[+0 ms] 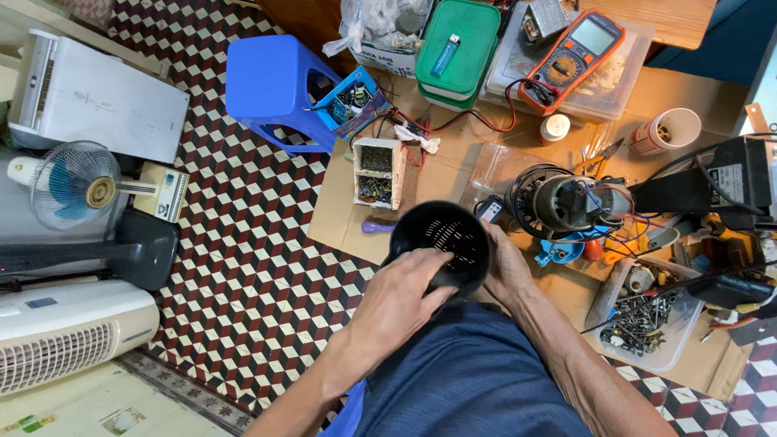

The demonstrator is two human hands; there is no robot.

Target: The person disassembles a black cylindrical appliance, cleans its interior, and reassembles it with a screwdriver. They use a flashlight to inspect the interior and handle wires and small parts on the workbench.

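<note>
Black, seemingly plastic cup (441, 239) between hands (453, 279)

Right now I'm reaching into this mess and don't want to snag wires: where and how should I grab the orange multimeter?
Take the orange multimeter by its two long rubber-edged sides, around mid-body, coming straight down from above. It lies flat, face up, on the clear plastic box, so both sides look free. Probably avoid its lower end: the red and black leads leave there and trail across the cardboard.
</note>
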